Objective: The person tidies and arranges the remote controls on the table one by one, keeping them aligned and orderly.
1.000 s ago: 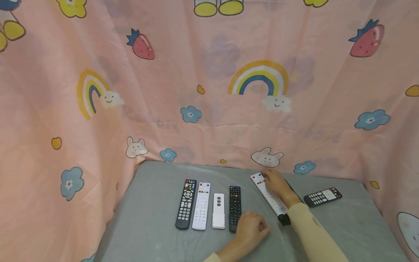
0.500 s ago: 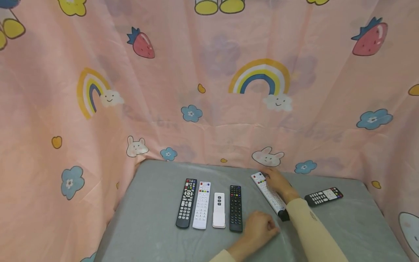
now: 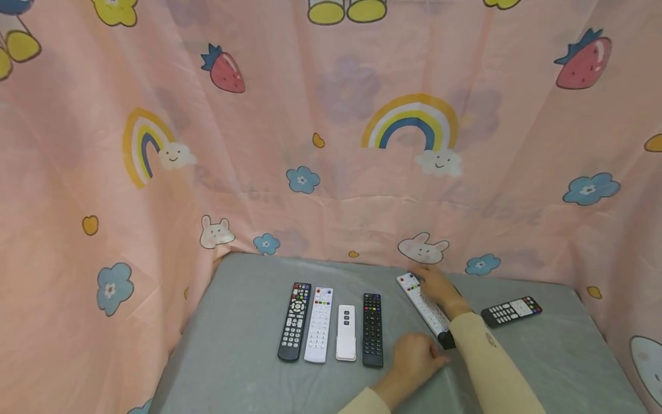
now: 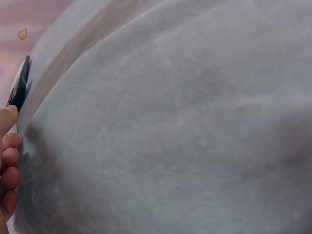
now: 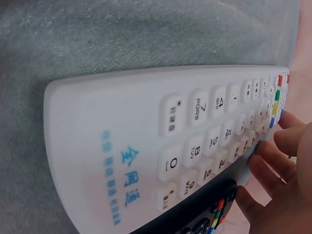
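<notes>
A white remote control (image 3: pixel 424 307) lies slanted on the grey-covered table, partly over a black remote control (image 3: pixel 446 339) whose end shows below it. At its far right edge my right hand (image 3: pixel 437 287) holds it; in the right wrist view the fingers (image 5: pixel 273 156) curl at the edge of the white remote (image 5: pixel 117 146), near the black one (image 5: pixel 209 209). Part of that grip is hidden. My left hand (image 3: pixel 414 359) is low over the table, fingers loosely curled, thumb towards the black remote's end. In the left wrist view its fingertips (image 4: pixel 10 156) hold nothing visible.
To the left stand a black remote (image 3: pixel 295 322), a white remote (image 3: pixel 319 325), a small white remote (image 3: pixel 346 333) and another black remote (image 3: pixel 372 330) in a row. A further black remote (image 3: pixel 512 311) lies at the right. A pink patterned curtain (image 3: pixel 331 218) borders the table's back.
My left hand has moved right, away from the row and towards the near end of the stacked remotes. The right hand stays at the white remote, which has hardly shifted.
</notes>
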A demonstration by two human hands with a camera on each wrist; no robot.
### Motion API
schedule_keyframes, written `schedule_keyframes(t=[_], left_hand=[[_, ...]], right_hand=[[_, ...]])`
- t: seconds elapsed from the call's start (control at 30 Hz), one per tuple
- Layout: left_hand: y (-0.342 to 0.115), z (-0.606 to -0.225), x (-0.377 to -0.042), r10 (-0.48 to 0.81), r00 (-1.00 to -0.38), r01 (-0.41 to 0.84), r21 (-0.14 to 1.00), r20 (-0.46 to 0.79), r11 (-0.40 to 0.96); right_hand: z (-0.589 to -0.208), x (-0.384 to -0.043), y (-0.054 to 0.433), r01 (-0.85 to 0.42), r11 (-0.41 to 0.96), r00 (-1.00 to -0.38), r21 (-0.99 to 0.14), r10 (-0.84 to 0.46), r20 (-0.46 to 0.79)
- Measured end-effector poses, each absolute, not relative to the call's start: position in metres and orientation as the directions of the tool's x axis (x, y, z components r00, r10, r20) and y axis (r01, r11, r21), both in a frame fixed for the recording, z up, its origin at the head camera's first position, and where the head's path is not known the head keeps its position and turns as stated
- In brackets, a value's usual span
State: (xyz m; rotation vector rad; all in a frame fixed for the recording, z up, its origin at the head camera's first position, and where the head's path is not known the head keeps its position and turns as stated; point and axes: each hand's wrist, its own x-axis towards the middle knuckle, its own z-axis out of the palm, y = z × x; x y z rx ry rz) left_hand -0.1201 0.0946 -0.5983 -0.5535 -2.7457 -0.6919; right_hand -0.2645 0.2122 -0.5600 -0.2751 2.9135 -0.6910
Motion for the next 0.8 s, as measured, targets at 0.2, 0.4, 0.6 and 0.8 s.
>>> schedule_keyframes(t=[0.2,0.4,0.6,0.8], left_hand=[[0.099,-0.597,-0.125,0.275,-0.927,0.36,0.397,0.254,0.844],[0.102,-0.602,-0.131,0.269,-0.943,0.328,0.434,0.194,0.839],[0.104,-0.604,-0.134,0.276,-0.946,0.323,0.397,0.172,0.859],[0.105,-0.599,-0.135,0.289,-0.938,0.342,0.364,0.192,0.866]], right_hand=[[-0.561,-0.263,0.214,-0.144,0.875,-0.974,-0.463,-0.207,-0.088],[-0.561,-0.263,0.213,-0.141,0.87,-0.975,-0.473,-0.205,-0.087],[-0.561,-0.262,0.212,-0.128,0.87,-0.977,-0.476,-0.194,-0.091],[-0.56,-0.262,0.21,-0.128,0.873,-0.977,-0.472,-0.191,-0.09]])
